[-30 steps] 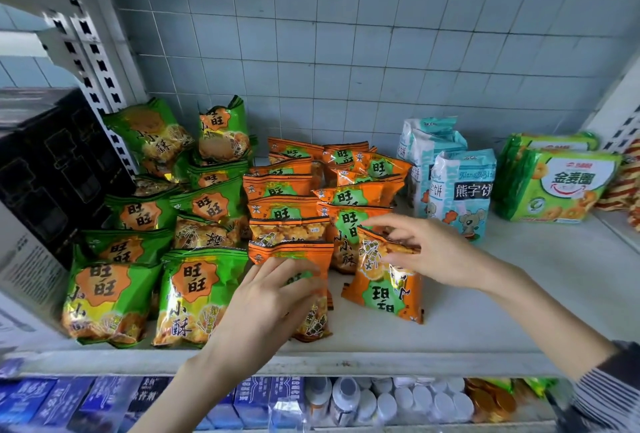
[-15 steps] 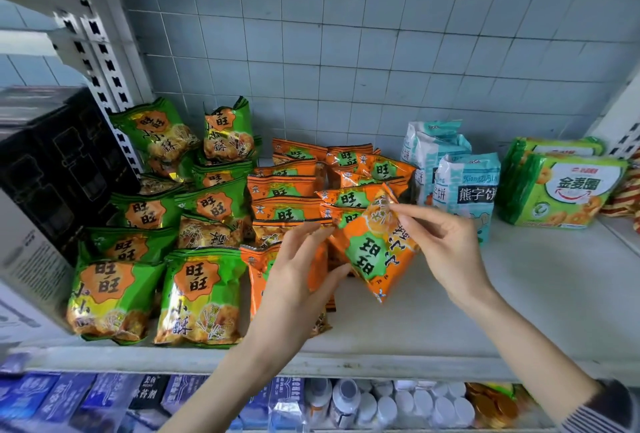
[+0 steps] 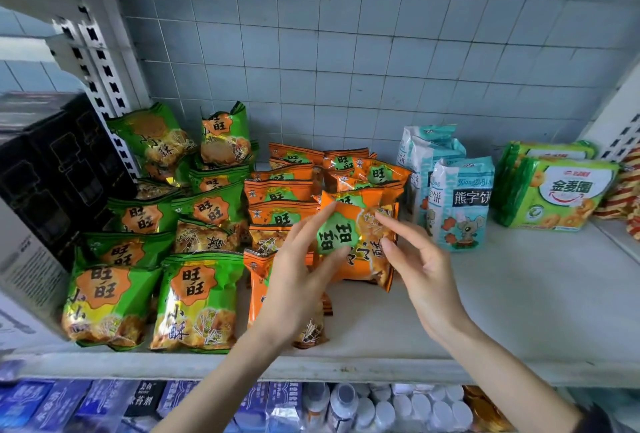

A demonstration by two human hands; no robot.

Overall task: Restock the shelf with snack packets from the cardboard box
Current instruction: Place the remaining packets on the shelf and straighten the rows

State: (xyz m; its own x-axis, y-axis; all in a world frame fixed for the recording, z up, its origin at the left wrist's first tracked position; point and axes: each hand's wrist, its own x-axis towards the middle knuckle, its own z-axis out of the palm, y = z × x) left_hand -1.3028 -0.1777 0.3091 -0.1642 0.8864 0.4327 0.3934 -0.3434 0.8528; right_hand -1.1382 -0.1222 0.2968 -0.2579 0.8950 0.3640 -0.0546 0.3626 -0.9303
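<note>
Now in the grip: an orange snack packet [image 3: 360, 249] is pinched at its left edge by the left hand [image 3: 294, 287], with the thumb laid below the green badge. The right hand [image 3: 426, 269] is spread open, and only its fingertips [image 3: 381, 217] touch the packet's face.
Packet position: it is held upside down, low over the shelf [image 3: 519, 311], just in front of the orange row [image 3: 280, 190]. Whether its lower edge touches the shelf cannot be told.
Step judged: the packet is being turned and seated.
Done well: the packet should be turned badge-up, then stood at the front of the orange row with its label outward. The foil is best held by the seams, not crushed.
Cardboard box: not seen.
Writing, orange packets and green packets [image 3: 194, 297]: 旺旺 is read on both, 小小酥 on the green.
Writing, blue-white packets [image 3: 464, 204]: 熊字饼 is read.
Writing, flat green packs [image 3: 561, 190]: 金麦圈 is read.
</note>
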